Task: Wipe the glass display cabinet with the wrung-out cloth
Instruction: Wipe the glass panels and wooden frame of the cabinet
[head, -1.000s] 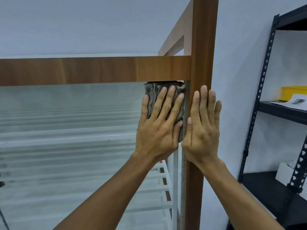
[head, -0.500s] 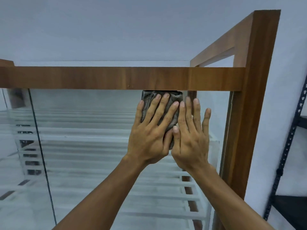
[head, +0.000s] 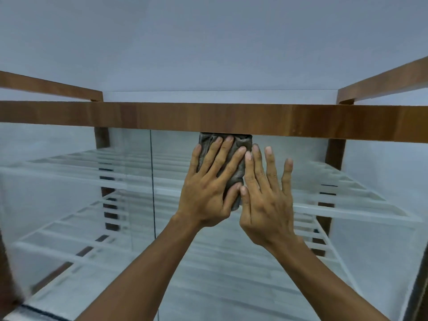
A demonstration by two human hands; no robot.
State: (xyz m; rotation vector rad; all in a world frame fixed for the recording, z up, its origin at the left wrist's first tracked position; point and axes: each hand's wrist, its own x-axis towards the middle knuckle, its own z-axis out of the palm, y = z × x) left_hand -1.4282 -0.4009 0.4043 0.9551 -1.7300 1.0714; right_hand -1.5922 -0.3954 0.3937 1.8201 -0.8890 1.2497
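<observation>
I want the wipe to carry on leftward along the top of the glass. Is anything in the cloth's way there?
Nothing visible. The cloth, under the left hand, sits against the glass just below the wooden top rail. Only a thin vertical panel seam lies leftward.

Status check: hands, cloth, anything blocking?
Left hand flat on cloth, pressing it to glass under top rail. Right hand flat alongside. Nothing blocking.

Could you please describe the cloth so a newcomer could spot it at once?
Find the cabinet's wooden top rail. Just beneath it, near the middle, the cloth is pressed flat on the glass under the left hand. It is the only dark grey, wrinkled thing there.
</observation>
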